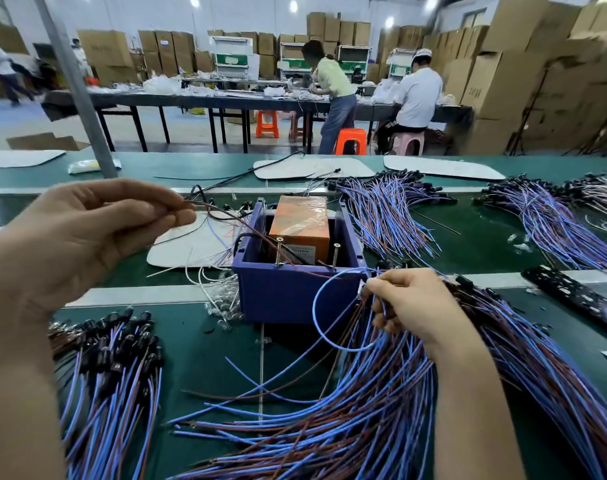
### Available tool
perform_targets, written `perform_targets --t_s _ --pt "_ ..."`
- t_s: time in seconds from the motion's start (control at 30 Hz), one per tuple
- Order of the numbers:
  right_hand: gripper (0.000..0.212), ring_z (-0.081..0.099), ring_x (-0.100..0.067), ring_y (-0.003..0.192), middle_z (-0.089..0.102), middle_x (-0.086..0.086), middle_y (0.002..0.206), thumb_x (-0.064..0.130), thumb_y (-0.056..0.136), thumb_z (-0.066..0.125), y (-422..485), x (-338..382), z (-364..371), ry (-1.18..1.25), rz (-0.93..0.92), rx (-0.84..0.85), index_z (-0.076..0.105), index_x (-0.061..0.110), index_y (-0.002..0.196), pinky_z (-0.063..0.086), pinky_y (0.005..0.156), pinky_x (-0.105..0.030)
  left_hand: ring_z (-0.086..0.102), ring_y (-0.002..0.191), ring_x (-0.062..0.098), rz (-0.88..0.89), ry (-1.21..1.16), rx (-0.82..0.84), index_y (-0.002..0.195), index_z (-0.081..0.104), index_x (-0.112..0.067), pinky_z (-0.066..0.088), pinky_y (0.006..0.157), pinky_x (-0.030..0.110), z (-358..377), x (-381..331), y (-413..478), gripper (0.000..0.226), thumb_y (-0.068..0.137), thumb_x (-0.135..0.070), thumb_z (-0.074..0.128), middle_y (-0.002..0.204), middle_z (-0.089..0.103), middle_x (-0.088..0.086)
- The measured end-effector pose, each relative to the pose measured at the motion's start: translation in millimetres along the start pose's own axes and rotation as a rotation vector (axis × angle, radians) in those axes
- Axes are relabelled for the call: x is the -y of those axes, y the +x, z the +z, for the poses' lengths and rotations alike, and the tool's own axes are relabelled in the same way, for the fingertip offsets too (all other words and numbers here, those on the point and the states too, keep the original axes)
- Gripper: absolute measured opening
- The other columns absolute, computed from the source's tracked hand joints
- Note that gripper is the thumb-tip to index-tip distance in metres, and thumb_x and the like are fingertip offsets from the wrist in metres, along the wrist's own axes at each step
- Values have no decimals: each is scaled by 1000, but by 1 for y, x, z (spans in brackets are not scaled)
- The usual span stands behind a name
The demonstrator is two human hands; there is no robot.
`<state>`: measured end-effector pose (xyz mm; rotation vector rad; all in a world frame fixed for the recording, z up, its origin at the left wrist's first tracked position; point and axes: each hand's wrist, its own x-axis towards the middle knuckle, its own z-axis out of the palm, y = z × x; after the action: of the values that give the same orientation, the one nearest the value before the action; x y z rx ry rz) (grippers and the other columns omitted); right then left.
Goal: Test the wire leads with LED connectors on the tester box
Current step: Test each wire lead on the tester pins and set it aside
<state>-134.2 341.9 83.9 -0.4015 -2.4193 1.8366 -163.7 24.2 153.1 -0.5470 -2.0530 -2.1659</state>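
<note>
Pinching a thin brown wire (250, 228), the left hand (97, 230) is up off the desk (198, 355), with thumb and fingers (163, 202) pressed together on the wire's end. Below those fingers, at the near left, sits a pile of leads (111, 382), blue and brown, with black connectors on their far ends.

From the pinch the brown wire runs right and down into the blue tester box (288, 296), which sits between the two hands. There's an orange block (300, 223) inside it and two screws (279, 251) standing upright at the near rim. The wire passes right by the left screw; can't tell if it actually touches.

The right hand (409, 306) is just right of the box's near corner, its fingers (381, 289) curled round a fat bundle of leads (364, 427) that fans out toward the near edge of the desk. One blue wire (314, 313) loops out left from those fingers, in front of the box. Behind the right fingers, more heaps of leads (381, 216) lie on the desk.
</note>
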Motion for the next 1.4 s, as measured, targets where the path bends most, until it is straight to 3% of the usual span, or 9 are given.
perform_targets --t_s 0.1,0.2,0.4,0.53,0.6,0.7,0.83,0.97,1.4 --pt "25 55 -17 38 55 -6 51 9 95 57 2 2 12 -37 -14 31 66 5 72 41 37 -19 72 90 20 -21 -99 -32 70 78 -11 53 70 11 8 -5 0 8 63 -10 73 85 75 10" --pt "27 57 -19 39 55 -5 50 10 95 56 4 4 22 -51 -19 54 65 7 70 43 38 -20 72 89 20 -17 -84 -96 68 77 -9 53 71 12 11 -6 0 49 91 10 37 85 75 10" --pt "27 58 -21 38 54 -2 43 5 93 53 4 5 31 -103 10 92 64 4 69 43 37 -21 73 86 19 26 -238 -262 97 61 -14 54 68 12 23 -7 6 24 90 4 47 85 75 9" --pt "27 59 -22 40 55 -5 48 5 95 50 2 7 31 -106 24 107 64 2 71 43 38 -21 73 76 14 52 -348 -314 93 53 -14 54 63 13 33 -2 11 12 89 -3 54 80 75 7" --pt "28 59 -22 40 56 -7 51 4 96 48 1 8 30 -94 35 127 64 0 73 43 37 -21 69 63 6 27 -276 -295 87 60 -13 53 58 13 37 1 12 5 82 -13 60 77 75 2" --pt "28 58 -21 39 55 -10 53 1 96 45 -1 10 31 -79 42 156 62 -2 74 43 37 -21 56 47 3 -78 -91 -211 76 73 -14 49 48 13 44 8 11 12 73 -24 66 72 74 1" --pt "29 56 -20 37 54 -7 47 -1 94 45 0 10 34 -55 32 138 62 -2 71 42 36 -21 49 40 5 -257 315 3 78 71 -5 47 43 15 62 26 12 11 85 -12 66 67 72 7" --pt "30 56 -22 37 53 -3 42 -1 92 45 5 6 37 -55 22 134 62 -1 68 39 34 -20 47 39 7 -341 488 80 75 70 -2 43 42 16 79 48 15 18 90 -9 62 61 70 5" --pt "28 57 -20 37 54 -2 42 -2 93 47 3 7 32 -79 14 144 64 -2 71 39 35 -19 45 36 10 -352 639 143 69 68 -6 37 39 15 79 56 16 17 83 -11 59 50 64 2"
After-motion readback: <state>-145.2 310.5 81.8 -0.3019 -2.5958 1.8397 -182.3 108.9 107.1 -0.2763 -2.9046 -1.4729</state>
